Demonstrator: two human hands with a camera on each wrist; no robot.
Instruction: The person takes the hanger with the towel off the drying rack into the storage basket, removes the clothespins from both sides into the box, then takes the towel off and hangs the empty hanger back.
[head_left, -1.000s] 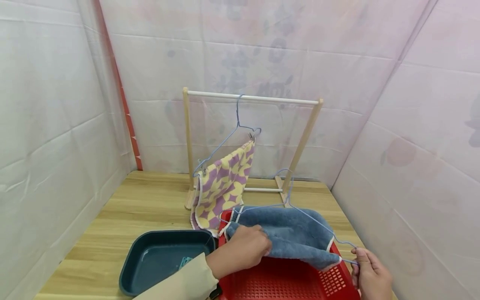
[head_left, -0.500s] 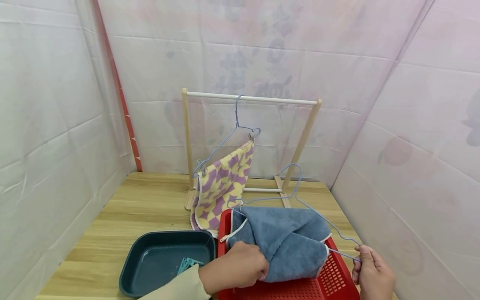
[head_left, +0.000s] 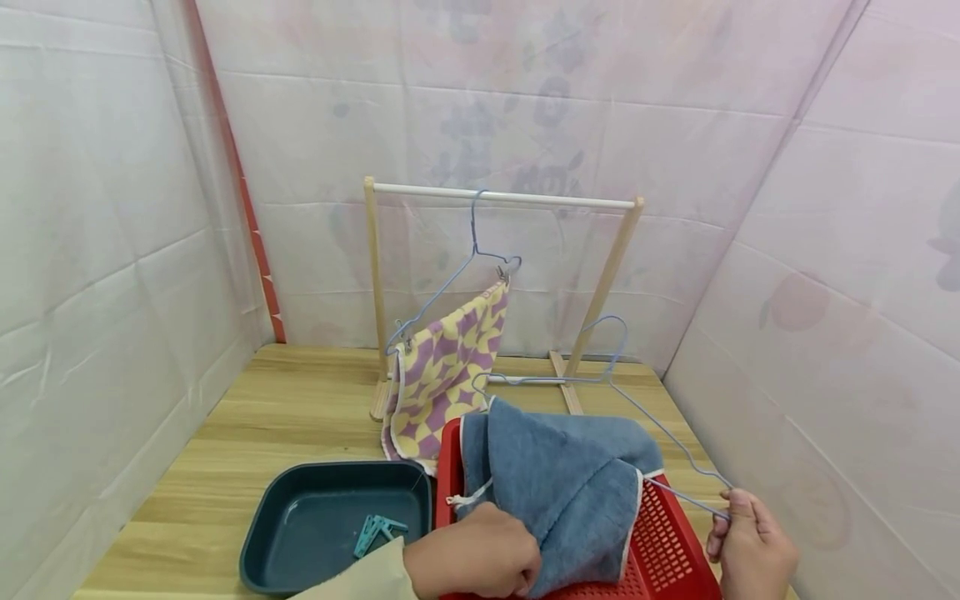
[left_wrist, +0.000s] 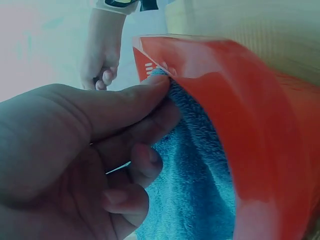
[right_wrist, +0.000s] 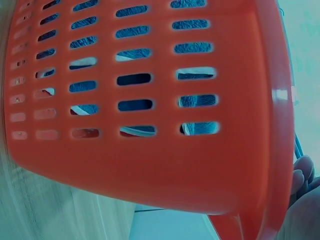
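Note:
A blue fluffy towel with white edging (head_left: pixel 558 479) lies folded in and above the red plastic basket (head_left: pixel 667 542). In the left wrist view, the thumb and forefinger of my left hand (left_wrist: pixel 105 135) pinch the towel beside the basket's rim. My right hand (head_left: pixel 753 542) grips one end of a light blue wire hanger (head_left: pixel 610 380), to the basket's right. The hanger leans over the basket, hook pointing away, and its lower bar runs under the towel's fold. Through the slots in the right wrist view, parts of the towel show.
Left of the basket stands a dark teal tray (head_left: pixel 258 533) holding several turquoise clothespins (head_left: pixel 371 533). Behind is a wooden rack (head_left: pixel 611 275), with a yellow and purple towel (head_left: pixel 450 367) clipped to another blue hanger (head_left: pixel 438 293). White sheets enclose the table's back and sides.
My left hand has drawn the blue towel down toward the front of the basket. The hanger has shifted right and its hook has risen, while my right hand keeps its grip and moves slightly right.

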